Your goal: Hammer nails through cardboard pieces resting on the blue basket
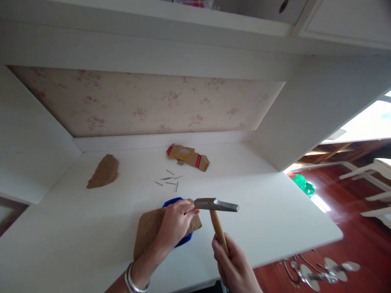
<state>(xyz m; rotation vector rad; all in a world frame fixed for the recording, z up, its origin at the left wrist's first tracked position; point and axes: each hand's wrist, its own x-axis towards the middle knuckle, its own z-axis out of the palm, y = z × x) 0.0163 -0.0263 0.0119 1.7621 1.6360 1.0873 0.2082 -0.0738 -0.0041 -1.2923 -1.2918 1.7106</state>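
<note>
Board (146,228) is lying at six o'clock on the table (82,224), across a tray (171,201). Nails (166,178) are lying at twelve o'clock from it. The left grip (175,217) is curling over the board; whether it is pinching anything, I cannot tell. A torn packet (187,156) is lying at one o'clock from the nails. The hammer (216,204) is reaching toward the left fingertips from two o'clock, the right grip (233,260) closing fully round its handle.
</note>
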